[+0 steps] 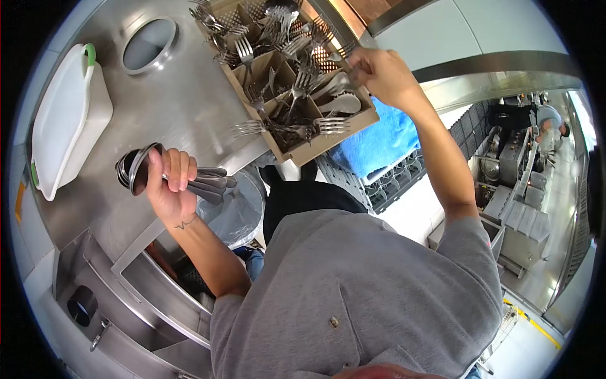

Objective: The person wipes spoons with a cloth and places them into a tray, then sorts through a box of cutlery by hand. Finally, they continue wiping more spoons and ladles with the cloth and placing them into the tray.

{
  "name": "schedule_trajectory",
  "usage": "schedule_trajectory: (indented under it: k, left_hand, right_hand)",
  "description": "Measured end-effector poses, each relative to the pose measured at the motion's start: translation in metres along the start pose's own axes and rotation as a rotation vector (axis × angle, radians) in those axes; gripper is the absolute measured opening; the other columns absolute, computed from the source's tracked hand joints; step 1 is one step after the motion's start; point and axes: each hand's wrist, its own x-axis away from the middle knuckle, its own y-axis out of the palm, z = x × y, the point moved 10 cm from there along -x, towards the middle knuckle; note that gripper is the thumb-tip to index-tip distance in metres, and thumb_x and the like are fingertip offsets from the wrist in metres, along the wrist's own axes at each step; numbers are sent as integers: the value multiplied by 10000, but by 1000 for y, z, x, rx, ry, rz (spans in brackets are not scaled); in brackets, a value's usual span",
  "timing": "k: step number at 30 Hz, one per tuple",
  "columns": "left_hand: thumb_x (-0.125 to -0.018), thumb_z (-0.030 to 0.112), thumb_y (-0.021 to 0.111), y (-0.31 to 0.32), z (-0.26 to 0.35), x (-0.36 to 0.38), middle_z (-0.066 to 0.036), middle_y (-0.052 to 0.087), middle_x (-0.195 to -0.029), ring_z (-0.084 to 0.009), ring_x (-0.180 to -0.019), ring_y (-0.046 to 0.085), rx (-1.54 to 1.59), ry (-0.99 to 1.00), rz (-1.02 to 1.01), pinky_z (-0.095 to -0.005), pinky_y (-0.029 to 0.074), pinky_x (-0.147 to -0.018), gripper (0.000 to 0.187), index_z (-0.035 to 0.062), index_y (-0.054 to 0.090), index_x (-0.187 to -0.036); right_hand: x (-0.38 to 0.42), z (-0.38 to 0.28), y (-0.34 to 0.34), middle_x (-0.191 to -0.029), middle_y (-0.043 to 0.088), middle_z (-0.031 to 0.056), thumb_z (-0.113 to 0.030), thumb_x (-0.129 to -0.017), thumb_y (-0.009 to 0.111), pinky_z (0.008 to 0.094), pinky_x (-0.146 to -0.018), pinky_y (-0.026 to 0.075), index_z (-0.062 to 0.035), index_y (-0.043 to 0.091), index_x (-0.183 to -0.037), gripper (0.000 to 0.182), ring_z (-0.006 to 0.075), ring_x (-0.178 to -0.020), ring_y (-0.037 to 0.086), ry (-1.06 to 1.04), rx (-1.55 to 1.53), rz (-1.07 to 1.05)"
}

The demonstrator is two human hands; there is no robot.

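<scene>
My left hand [173, 189] is closed round a bundle of metal spoons [211, 183]. Their bowls overlap on the far left and the handles stick out to the right. At the right edge of a tan compartmented cutlery rack [306, 150], my right hand [390, 77] has its fingers drawn together. What lies in those fingers, if anything, I cannot make out. Just left of them, pale-looking spoons [346, 103] lie in one compartment. Forks [303, 82] stand and lie jumbled in the other compartments, some poking over the rim.
A steel counter [202, 95] with a round opening [149, 45] carries a white tub [79, 123]. Below its edge hangs a lined bin [235, 211]. A blue cloth [382, 139] lies on a dark crate [398, 186]. Another person [550, 123] is at the far right.
</scene>
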Motion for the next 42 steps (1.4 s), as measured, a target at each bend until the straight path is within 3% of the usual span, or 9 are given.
schedule_trajectory:
  k: [12, 14, 19, 24, 30, 36, 38, 40, 42]
  left_hand:
    - [-917, 314, 480, 4, -7, 78, 36, 340, -446, -74, -407, 311, -56, 58, -55, -232, 293, -466, 334, 112, 388, -667]
    - [-913, 335, 484, 6, -24, 99, 31, 339, -444, -84, -405, 319, -70, 50, -87, -251, 306, -473, 351, 119, 393, -652]
    - [-912, 331, 482, 2, -102, 154, 14, 349, -451, -106, -428, 338, -212, -45, 114, -279, 340, -544, 372, 126, 384, -617]
    - [-896, 263, 540, 52, -253, 193, -14, 498, -593, -108, -563, 477, -328, -227, 516, -302, 445, -686, 278, 90, 513, -680]
    - [-782, 281, 703, 76, -440, 194, -34, 584, -749, -89, -700, 549, -506, -436, 444, -239, 423, -555, 297, 13, 618, -874]
    - [-769, 165, 698, 114, -507, 173, -47, 584, -963, -114, -859, 542, -709, -603, -224, -271, 436, -742, 357, -10, 560, -1047]
    - [-805, 173, 655, 67, -499, 146, -58, 564, -1046, -132, -947, 523, -726, -443, -123, -308, 423, -831, 373, 13, 524, -1116]
    - [-842, 324, 601, -60, -510, 111, -90, 535, -1147, -193, -1064, 486, -613, -202, 372, -359, 355, -944, 454, 67, 485, -1198]
    - [-836, 377, 581, -85, -524, 101, -97, 535, -1157, -206, -1078, 483, -560, -328, 443, -366, 357, -944, 498, 61, 479, -1207]
  right_hand:
    - [44, 83, -48, -658, 599, 84, -136, -851, 559, 263, -558, 461, -9, 605, -930, 156, 120, -578, 566, 79, -102, 489]
    - [75, 151, -17, -690, 615, 160, -161, -801, 572, 362, -599, 471, -48, 626, -834, 129, 287, -648, 618, 239, -234, 398]
    - [188, 211, 153, -687, 615, 153, -102, -701, 599, 386, -568, 451, -42, 613, -760, 85, 293, -640, 607, 172, -200, -109]
    - [295, 34, 168, -1184, 507, 218, -280, -730, 720, 397, -854, 432, -5, 453, -1215, 618, 327, -1042, 531, -467, -887, -322]
    - [347, 141, 174, -753, 591, 256, -140, -745, 547, 477, -662, 455, 18, 520, -984, 287, 418, -739, 584, 324, -790, -203]
    - [363, 217, 152, -748, 600, 246, -159, -831, 492, 445, -620, 444, 32, 562, -950, 236, 407, -730, 597, 327, -718, 177]
    - [374, 232, 151, -669, 572, 160, -221, -867, 516, 373, -579, 412, 19, 560, -924, 251, 232, -612, 547, 387, -667, 135]
    - [387, 246, 153, -649, 556, 140, -218, -863, 517, 367, -572, 408, 24, 553, -925, 252, 220, -600, 526, 498, -650, 37]
    - [395, 249, 141, -618, 528, 123, -191, -858, 523, 348, -548, 396, 24, 544, -923, 225, 192, -570, 502, 513, -623, 56]
